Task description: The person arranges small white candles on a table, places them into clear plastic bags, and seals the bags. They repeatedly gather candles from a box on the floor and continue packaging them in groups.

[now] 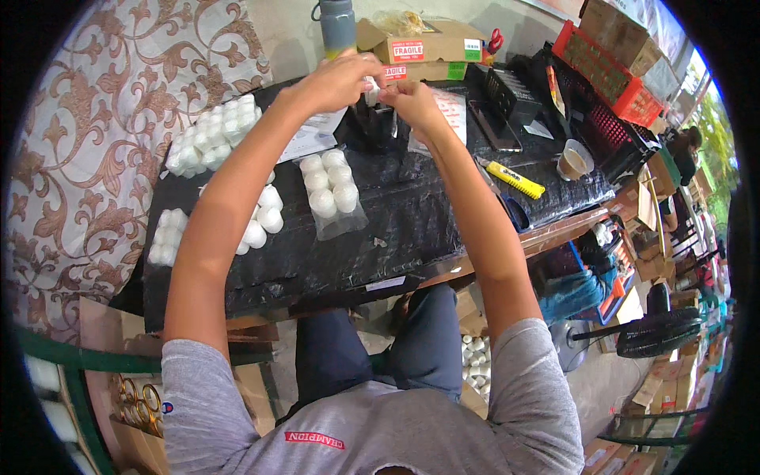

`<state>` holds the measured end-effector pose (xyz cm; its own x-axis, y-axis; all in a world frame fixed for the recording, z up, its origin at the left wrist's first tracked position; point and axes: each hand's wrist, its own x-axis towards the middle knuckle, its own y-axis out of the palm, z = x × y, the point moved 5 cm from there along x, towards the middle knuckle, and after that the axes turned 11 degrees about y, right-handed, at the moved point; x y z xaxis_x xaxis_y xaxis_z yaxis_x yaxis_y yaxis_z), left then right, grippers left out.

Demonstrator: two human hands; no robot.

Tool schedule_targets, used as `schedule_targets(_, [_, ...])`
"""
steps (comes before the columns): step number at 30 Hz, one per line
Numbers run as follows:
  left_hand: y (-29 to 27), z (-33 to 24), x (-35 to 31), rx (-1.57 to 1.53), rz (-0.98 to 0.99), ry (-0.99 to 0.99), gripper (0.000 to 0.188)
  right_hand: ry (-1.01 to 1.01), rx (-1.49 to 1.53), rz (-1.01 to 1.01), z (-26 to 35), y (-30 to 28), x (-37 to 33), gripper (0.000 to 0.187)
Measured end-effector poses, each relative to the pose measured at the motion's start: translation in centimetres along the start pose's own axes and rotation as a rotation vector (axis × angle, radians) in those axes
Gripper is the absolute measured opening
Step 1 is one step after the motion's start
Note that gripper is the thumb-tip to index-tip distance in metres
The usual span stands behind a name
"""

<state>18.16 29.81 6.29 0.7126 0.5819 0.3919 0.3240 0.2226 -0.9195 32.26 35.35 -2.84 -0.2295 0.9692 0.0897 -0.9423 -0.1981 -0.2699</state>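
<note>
Both arms stretch across the black-covered table (pixel 396 214) to its far side. My left hand (pixel 336 81) is closed, its fingers bent around a small white piece (pixel 371 93) whose kind I cannot make out. Close on its right, my right hand (pixel 413 104) is pinched, fingertips together beside the white piece; what they hold is too small to tell. Nearer me lies a clear plastic pack of white rounded pieces (pixel 331 186) in two rows. More white rounded pieces (pixel 214 136) sit in packs at the left, partly hidden by my left forearm.
A grey-blue bottle (pixel 338 30) and a cardboard box (pixel 435 46) stand behind my hands. Rightward are a phone (pixel 495 127), a yellow-handled cutter (pixel 514 180), a cup of brown liquid (pixel 574 161) and a red crate (pixel 606 75). A black fan (pixel 657 332) stands beyond the table's right.
</note>
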Motion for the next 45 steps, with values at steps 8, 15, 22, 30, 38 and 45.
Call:
schedule_targets(8, [5.4, -1.4, 5.6, -0.082, 0.790, 0.209, 0.022, -0.033, -0.033, -0.097, -4.3, -1.3, -11.1, 0.006])
schedule_targets(15, [7.3, -2.2, 7.1, 0.184, 0.748, 0.269, 0.008, -0.079, -0.380, -0.267, -3.3, -1.8, -11.2, 0.008])
schedule_targets(22, [0.8, -8.3, -2.5, 0.041, 0.143, 0.367, 0.006, -0.075, -0.275, -0.153, 0.8, -1.3, -20.1, 0.010])
schedule_targets(30, [-0.1, -11.1, -19.0, -0.083, 0.177, -0.062, 0.010, -0.182, -0.197, -0.002, 0.0, 9.0, -26.8, 0.026])
schedule_targets(38, [3.3, -9.1, -19.3, 0.106, -0.073, -0.079, 0.032, -0.288, -0.360, -0.194, 0.4, 10.9, -26.8, 0.029])
schedule_targets(45, [2.9, -8.8, -17.1, 0.444, 0.031, 0.008, 0.071, -0.319, -0.419, -0.296, 0.2, 9.2, -27.1, 0.028])
